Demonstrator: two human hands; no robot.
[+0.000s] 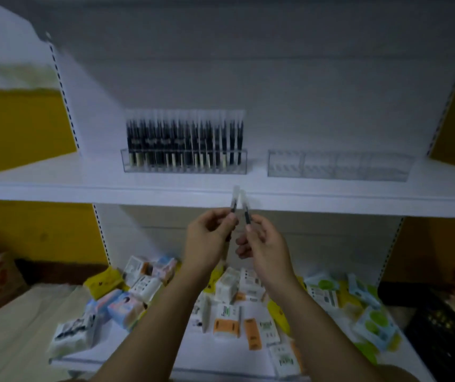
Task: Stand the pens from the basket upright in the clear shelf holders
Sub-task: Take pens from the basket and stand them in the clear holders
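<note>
Left hand (209,234) pinches one pen (234,201) by its dark barrel, and right hand (262,241) pinches a second pen (246,209) the same way, pale caps up and close together just above both hands. The pens look light, stiff and slick, so probably grip mid-barrel; blur hides detail. Filled holder (185,164) sits above-left of the hands, empty holder (336,166) above-right.

Dim, bluish light all over here, the back panel (248,64) greying into shadow up top, the shelf board (83,186) the palest strip. Everything's soft: the slotted upright (63,92) smears, the two raised pens (236,196) ghost out, box labels (226,288) can't be read. Wide-angle bend bows the shelf ends, corners murky
</note>
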